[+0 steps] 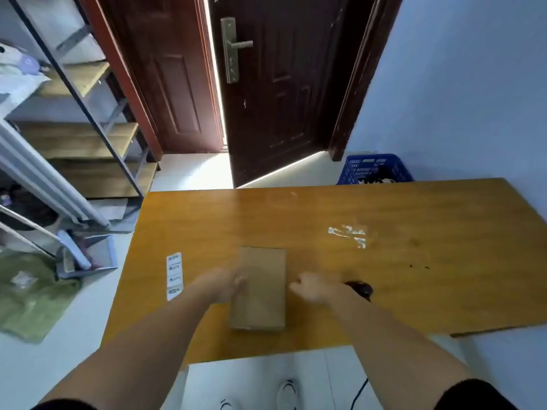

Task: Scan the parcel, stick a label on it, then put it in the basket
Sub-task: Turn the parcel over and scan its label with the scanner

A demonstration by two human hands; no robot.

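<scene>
A plain brown cardboard parcel point(260, 288) lies flat on the wooden table point(414, 261), near its front edge. My left hand point(226, 284) grips the parcel's left edge. Just right of the parcel is my right hand point(313, 288), fingers loosely curled and holding nothing, close to the parcel's right side. A black scanner point(359, 289) lies on the table right behind that hand. To the left of the parcel lies a strip of white labels point(174, 276). The blue plastic basket point(374, 168) stands on the floor beyond the table's far right edge.
A dark wooden door point(281, 84) stands ajar behind the table. Metal shelving point(88, 137) with wooden boards fills the left side. A green cloth point(32, 294) and clutter lie on the floor at left. White tape residue point(349, 233) marks the tabletop.
</scene>
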